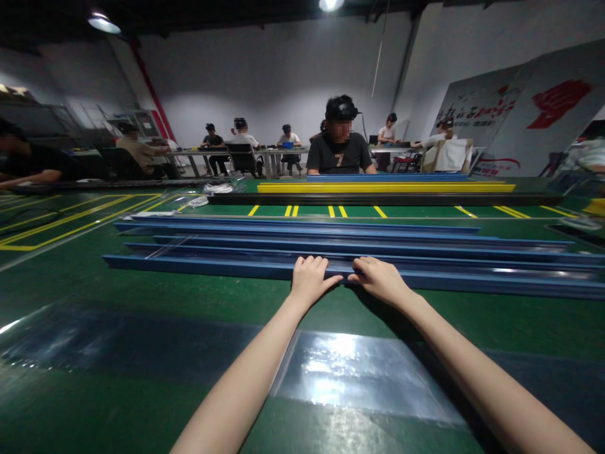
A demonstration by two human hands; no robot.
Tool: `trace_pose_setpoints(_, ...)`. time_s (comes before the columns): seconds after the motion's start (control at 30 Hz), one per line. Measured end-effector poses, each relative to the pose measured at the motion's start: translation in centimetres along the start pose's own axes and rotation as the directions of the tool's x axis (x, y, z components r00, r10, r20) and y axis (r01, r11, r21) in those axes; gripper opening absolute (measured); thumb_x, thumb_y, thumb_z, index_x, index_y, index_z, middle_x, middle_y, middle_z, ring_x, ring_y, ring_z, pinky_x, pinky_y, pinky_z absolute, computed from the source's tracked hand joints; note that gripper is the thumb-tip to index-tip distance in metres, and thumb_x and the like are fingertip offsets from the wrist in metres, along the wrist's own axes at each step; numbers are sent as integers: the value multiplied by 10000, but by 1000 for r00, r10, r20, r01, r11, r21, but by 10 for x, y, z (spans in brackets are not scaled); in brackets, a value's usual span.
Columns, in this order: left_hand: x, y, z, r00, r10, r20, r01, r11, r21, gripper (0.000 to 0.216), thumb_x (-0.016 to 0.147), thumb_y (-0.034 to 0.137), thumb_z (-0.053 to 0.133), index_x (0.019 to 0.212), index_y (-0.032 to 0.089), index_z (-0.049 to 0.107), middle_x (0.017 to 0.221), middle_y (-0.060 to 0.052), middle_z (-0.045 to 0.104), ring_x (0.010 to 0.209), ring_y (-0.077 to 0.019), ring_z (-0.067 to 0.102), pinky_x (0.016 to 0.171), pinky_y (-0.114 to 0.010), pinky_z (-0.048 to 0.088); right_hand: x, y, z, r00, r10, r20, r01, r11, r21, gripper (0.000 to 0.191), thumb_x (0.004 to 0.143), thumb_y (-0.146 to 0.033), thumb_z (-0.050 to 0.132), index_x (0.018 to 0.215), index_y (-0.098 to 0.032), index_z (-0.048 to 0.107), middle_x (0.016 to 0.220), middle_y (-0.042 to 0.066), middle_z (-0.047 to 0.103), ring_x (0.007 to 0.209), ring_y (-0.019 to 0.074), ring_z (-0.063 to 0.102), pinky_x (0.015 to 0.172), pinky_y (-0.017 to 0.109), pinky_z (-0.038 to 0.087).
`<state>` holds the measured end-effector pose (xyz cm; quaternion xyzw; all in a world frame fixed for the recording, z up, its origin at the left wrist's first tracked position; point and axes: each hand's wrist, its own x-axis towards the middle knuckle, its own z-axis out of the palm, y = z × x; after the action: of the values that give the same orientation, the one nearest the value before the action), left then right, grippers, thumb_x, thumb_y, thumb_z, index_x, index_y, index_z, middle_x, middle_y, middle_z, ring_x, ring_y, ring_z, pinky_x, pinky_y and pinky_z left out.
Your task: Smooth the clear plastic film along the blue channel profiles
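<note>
Several long blue strips [236, 251] lie side by side across the green surface [94, 284] in front of me. My left hand [309, 279] rests on the nearest blue strip [198, 265], fingers curled over its far edge and thumb pointing right. Right beside it, my right hand [378, 279] grips the same strip with fingers curled over the edge. The two hands almost touch. A sheet of clear plastic film [350, 372] lies flat on the surface under my forearms.
A long yellow strip [385, 187] and another blue one [387, 178] lie farther off, before a seated person in a dark shirt [339, 154]. Crumpled clear film [215, 188] lies at the far left. Other people sit at tables behind. Yellow lines mark the surface.
</note>
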<state>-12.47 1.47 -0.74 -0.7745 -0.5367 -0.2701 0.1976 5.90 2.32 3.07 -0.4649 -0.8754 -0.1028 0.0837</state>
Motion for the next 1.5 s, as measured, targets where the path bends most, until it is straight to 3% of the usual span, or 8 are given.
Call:
trace_pose_setpoints(0.3, 0, -2, -1, 998, 30, -59, -42, 973, -225, 236, 805, 419, 522, 814, 184, 544, 781, -12, 641, 750, -161, 565, 729, -323, 341, -4, 6, -1, 998, -60, -24, 57, 992, -115, 204, 872, -321, 392, 801, -177, 518, 819, 54, 606, 747, 156, 554, 546, 252, 273)
trace_pose_setpoints(0.43, 0, 1, -3, 988, 134, -72, -149, 949, -279, 170, 847, 317, 462, 885, 171, 542, 839, -29, 642, 785, -155, 567, 759, -301, 359, -10, 15, -3, 1000, -30, 0, 30, 992, -126, 205, 868, -327, 388, 797, -182, 514, 825, 54, 610, 761, 160, 557, 526, 252, 250)
trace_pose_setpoints(0.6, 2, 4, -6, 972, 232, -27, -233, 955, -183, 221, 876, 294, 395, 954, 157, 549, 873, -48, 627, 824, -167, 547, 764, -300, 355, -26, 32, -8, 997, 48, 53, -40, 990, -138, 208, 859, -339, 384, 792, -195, 517, 846, 61, 617, 793, 170, 558, 513, 256, 236)
trace_pose_setpoints(0.93, 1, 5, -6, 988, 151, 45, -151, 988, 11, 398, 814, 494, 467, 1006, 156, 553, 901, -77, 616, 852, -213, 517, 756, -343, 316, -43, 61, -11, 981, 171, 91, -162, 981, -104, 197, 816, -341, 408, 763, -206, 542, 870, 50, 625, 781, 186, 573, 518, 261, 264)
trace_pose_setpoints(1.1, 1, 7, -6, 990, 135, 46, -137, 990, 38, 400, 804, 519, 462, 948, 162, 570, 863, -69, 610, 826, -214, 509, 736, -340, 310, -40, 62, -12, 983, 156, 99, -151, 987, -64, 253, 807, -411, 410, 799, -211, 564, 851, 44, 636, 789, 203, 584, 555, 264, 317)
trace_pose_setpoints(1.33, 1, 7, -6, 989, 137, 50, -139, 989, 41, 379, 807, 516, 457, 876, 162, 574, 861, -71, 607, 829, -215, 508, 727, -341, 313, -26, 49, -2, 992, 2, 129, -1, 1000, -9, 423, 834, -505, 347, 963, -180, 584, 1040, 107, 608, 926, 217, 565, 688, 277, 387)
trace_pose_setpoints(1.5, 1, 6, -5, 988, 146, 51, -148, 988, 33, 367, 815, 504, 453, 859, 160, 573, 871, -74, 608, 828, -214, 514, 724, -345, 319, -19, 40, 6, 999, -24, 48, 25, 999, -27, 449, 839, -531, 313, 939, -184, 580, 976, 91, 623, 869, 206, 571, 653, 271, 370)
